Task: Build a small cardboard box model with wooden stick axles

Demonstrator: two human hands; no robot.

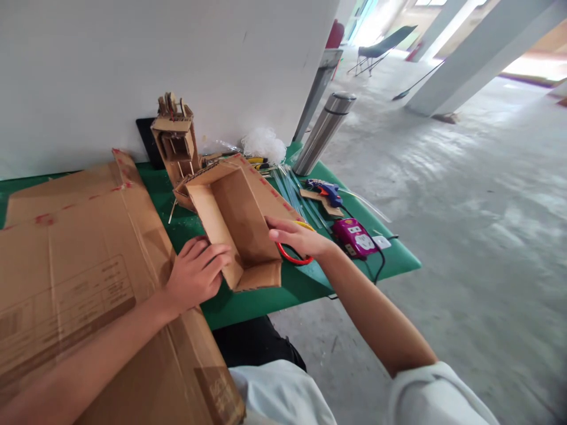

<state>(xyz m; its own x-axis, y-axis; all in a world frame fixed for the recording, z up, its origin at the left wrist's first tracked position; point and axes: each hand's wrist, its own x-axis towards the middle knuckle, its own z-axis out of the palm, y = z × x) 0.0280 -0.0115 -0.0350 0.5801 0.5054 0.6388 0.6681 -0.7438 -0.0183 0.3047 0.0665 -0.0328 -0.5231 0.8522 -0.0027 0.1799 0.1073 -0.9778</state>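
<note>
An open cardboard box (244,215) without a lid rests tilted on the green table, its hollow side facing me. My left hand (199,271) is closed on its left wall, fingertips over the edge. At the right wall, my right hand (297,235) grips the edge with thumb and forefinger; its other fingers are partly hidden. Under that hand lies a red and yellow ring (295,257), perhaps a tape roll. Behind the box stands a small cardboard structure (176,144) with wooden sticks in it.
Large flattened cardboard (84,254) covers the left side. To the right are a blue glue gun (326,192), clear glue sticks (295,192), a purple power strip (358,237) with a cord, and a steel flask (325,133). The green table's (398,264) right corner juts over the concrete floor.
</note>
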